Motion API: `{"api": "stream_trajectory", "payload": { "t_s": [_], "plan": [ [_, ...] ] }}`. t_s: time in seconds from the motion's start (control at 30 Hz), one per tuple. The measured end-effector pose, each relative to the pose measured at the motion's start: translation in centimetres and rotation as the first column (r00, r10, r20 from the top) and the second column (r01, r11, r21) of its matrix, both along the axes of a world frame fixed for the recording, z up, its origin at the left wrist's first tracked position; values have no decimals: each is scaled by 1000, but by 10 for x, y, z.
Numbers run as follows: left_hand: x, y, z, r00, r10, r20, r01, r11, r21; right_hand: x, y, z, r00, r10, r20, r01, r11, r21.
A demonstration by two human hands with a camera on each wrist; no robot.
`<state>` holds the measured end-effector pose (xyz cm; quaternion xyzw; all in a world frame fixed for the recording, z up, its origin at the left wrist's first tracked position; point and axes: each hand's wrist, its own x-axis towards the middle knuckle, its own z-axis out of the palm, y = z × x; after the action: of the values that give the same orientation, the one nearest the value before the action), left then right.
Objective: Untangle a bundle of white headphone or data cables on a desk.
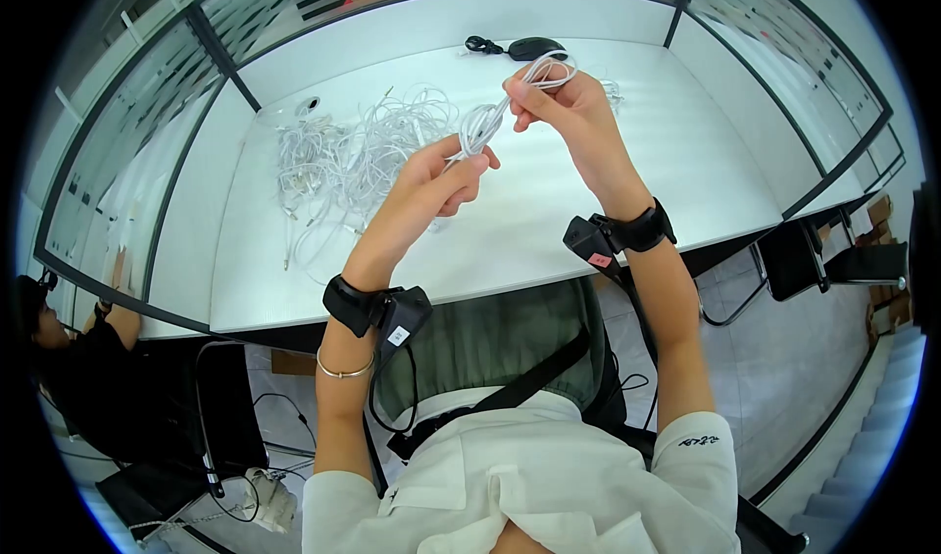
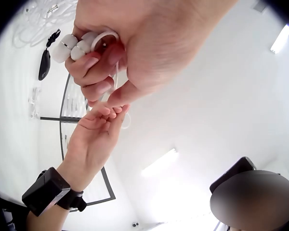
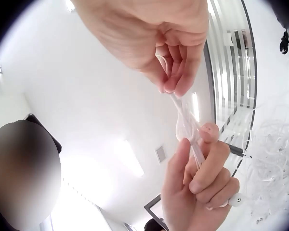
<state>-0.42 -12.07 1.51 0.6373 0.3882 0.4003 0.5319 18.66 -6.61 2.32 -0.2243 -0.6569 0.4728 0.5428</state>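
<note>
White wired earphones (image 1: 482,128), their cable gathered into a looped bundle, stretch between both hands above the desk. My left hand (image 1: 438,179) grips the lower end of the bundle with curled fingers. In the left wrist view, white earbuds (image 2: 65,48) stick out beside those fingers. My right hand (image 1: 573,113) pinches the upper part between thumb and fingertips, and cable loops extend past them. In the right wrist view, the cable (image 3: 185,126) runs from the right fingertips down into the left hand.
A large tangle of white earphone cables (image 1: 368,152) lies on the white desk (image 1: 549,230), left of the hands. A black computer mouse (image 1: 536,48) with its coiled cord sits at the back. More white cable (image 1: 613,93) lies behind the right hand. Partitions enclose the desk; another person sits at far left.
</note>
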Motion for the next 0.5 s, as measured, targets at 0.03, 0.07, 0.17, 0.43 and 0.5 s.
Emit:
{"api": "stream_trajectory", "payload": {
  "t_s": [0.03, 0.07, 0.17, 0.43, 0.5],
  "plan": [
    [0, 0, 0, 1000, -5, -11, 5, 1000, 1, 0, 0, 1, 1000, 0, -5, 0, 1000, -10],
    [-1, 0, 0, 1000, -7, -13, 7, 1000, 2, 1, 0, 2, 1000, -13, -6, 13, 1000, -5],
    [-5, 1, -2, 999, -29, -15, 28, 1000, -11, 3, 1, 3, 999, -47, -13, 47, 999, -4],
    [-10, -2, -7, 997, -76, 20, 77, 996, -54, 5, 2, 7, 996, -49, -74, 47, 998, -36],
    [-11, -3, -7, 998, -66, 23, 67, 996, -59, 5, 2, 9, 996, -60, -71, 59, 998, -23]
  ]
}}
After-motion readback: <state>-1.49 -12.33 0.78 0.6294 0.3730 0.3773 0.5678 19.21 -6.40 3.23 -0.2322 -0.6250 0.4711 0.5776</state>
